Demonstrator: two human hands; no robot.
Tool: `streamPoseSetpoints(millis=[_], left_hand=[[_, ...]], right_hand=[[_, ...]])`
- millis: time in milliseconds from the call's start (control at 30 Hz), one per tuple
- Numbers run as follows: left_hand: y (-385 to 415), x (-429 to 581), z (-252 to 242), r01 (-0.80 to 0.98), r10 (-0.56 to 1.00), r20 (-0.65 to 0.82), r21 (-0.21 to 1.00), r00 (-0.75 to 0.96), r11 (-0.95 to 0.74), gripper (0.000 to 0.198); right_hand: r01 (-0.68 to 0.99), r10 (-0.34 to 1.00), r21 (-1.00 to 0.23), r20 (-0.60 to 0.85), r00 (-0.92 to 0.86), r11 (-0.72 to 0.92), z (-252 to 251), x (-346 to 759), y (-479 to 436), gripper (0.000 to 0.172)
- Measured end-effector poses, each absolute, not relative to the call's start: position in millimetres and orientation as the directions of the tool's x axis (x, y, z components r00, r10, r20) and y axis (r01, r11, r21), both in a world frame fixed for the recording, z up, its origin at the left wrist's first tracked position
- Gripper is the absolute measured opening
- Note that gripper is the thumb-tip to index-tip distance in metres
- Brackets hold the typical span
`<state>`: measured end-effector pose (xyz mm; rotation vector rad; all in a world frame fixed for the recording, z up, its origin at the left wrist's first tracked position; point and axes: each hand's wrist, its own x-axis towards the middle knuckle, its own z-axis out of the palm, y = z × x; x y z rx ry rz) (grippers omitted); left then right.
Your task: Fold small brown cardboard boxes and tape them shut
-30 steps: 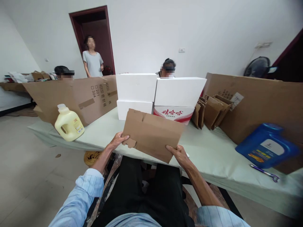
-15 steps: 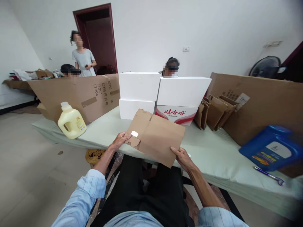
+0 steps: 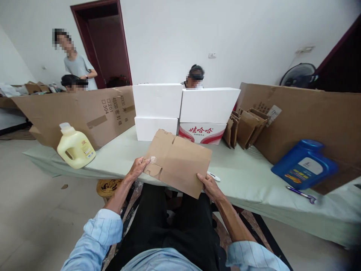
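Observation:
A flattened brown cardboard box (image 3: 180, 160) is held tilted over the front edge of the table, just above my lap. My left hand (image 3: 139, 167) pinches its left edge, close to a small patch of clear tape. On the lower right edge, my right hand (image 3: 210, 186) grips it with the thumb on top. A white utility knife or similar slim tool (image 3: 213, 176) lies on the table behind my right hand, partly hidden by it. Beyond the cardboard stand stacked white boxes (image 3: 157, 101) and a red-and-white printed carton (image 3: 202, 132).
The table (image 3: 237, 169) has a pale green cover. A yellow jug (image 3: 79, 148) stands left, before a large cardboard panel (image 3: 98, 113). At right are folded cartons (image 3: 248, 126), a blue bottle (image 3: 304, 165) and a purple-handled tool (image 3: 300, 194). Several people are beyond the table.
The view has shifted a little, so most things sit further left. Both hands keep hold of the flattened box. More of the white tool shows beside my right hand.

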<state>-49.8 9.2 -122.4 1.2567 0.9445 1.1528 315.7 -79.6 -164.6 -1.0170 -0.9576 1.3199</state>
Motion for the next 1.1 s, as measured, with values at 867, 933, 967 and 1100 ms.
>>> streamPoseSetpoints(millis=[867, 933, 967, 1100], left_hand=[[-5.8, -63.8, -130.5, 0.241, 0.987, -0.143, 0.963, 0.078, 0.121, 0.057], [-1.2, -60.7, -129.3, 0.269, 0.987, -0.127, 0.958, 0.095, 0.097, 0.058], [0.8, -57.9, -128.2, 0.287, 0.987, -0.121, 0.954, 0.109, 0.086, 0.057], [6.1, -38.7, -122.7, 0.331, 0.981, -0.066, 0.943, 0.183, 0.002, 0.057]], right_hand=[[-0.325, 0.996, -0.946, 0.042, -0.082, 0.013, -212.9, 292.5, -132.3, 0.071], [-0.316, 0.996, -0.949, 0.044, -0.076, 0.018, -210.9, 296.6, -136.4, 0.07], [-0.314, 0.997, -0.949, 0.05, -0.062, 0.029, -208.8, 298.9, -138.5, 0.068], [-0.31, 0.996, -0.948, 0.085, -0.023, 0.073, -196.8, 308.3, -147.7, 0.061]])
